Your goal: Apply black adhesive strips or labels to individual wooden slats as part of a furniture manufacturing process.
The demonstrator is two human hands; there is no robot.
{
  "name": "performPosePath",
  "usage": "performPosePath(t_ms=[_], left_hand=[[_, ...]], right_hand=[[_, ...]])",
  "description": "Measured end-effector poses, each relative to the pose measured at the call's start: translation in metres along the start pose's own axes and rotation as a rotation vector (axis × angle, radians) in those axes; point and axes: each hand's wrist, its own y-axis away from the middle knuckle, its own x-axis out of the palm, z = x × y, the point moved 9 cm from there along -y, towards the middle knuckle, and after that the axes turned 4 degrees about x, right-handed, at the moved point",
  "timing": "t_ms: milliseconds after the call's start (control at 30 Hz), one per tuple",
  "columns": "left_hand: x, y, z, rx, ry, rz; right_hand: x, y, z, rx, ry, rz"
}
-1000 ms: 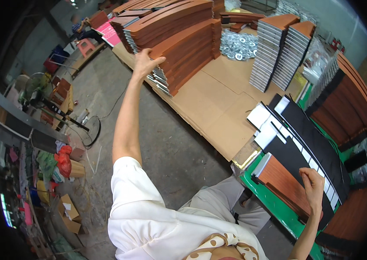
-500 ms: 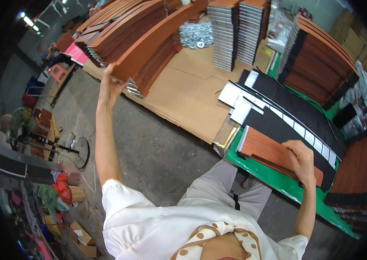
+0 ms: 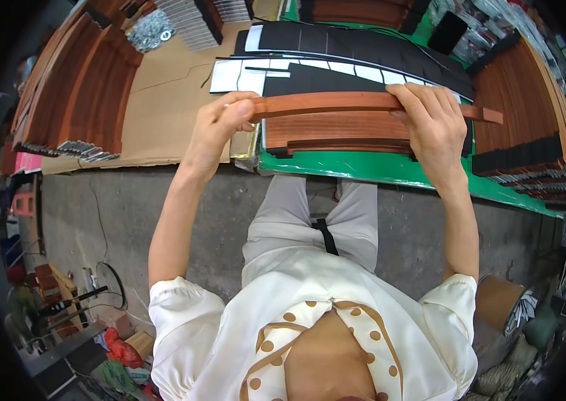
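A curved, reddish-brown wood-grain slat point(image 3: 326, 102) is held up over the green-covered bench point(image 3: 343, 168), its narrow edge facing me. My left hand point(image 3: 219, 127) pinches its left end between thumb and fingers. Nearer the right end, my right hand point(image 3: 435, 130) grips it from above, fingers bent over the edge. Below and partly behind it lies another wood-grain panel point(image 3: 343, 127) with a stepped lower edge. Beyond them spread black sheets point(image 3: 336, 80) with white strips point(image 3: 229, 75).
Tall stacks of curved brown slats point(image 3: 76, 87) stand at left on brown cardboard point(image 3: 163, 110). More slats point(image 3: 523, 117) are stacked at right. A heap of small metal pieces point(image 3: 151, 31) sits at the back left. A cardboard drum point(image 3: 497, 301) stands on the floor at right.
My left hand has come from the left stack to the bench, now with a slat. My right hand has left the lying panel and grips the slat. The view has turned right.
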Motion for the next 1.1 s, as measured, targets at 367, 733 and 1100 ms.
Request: performPosePath(t_ms=[367, 733, 1100], left_hand=[[0.027, -0.013, 0.026, 0.136, -0.387, 0.005], [-0.011, -0.018, 0.052, 0.091, -0.155, -0.060], [-0.016, -0.079, 0.116, 0.296, -1.134, 0.047]], right_hand=[[0.040, 0.032, -0.034, 0.074, -0.189, 0.155], [0.060, 0.022, -0.045, 0.121, -0.294, 0.345], [0.217, -0.087, 0.026, -0.152, -0.665, 0.831]])
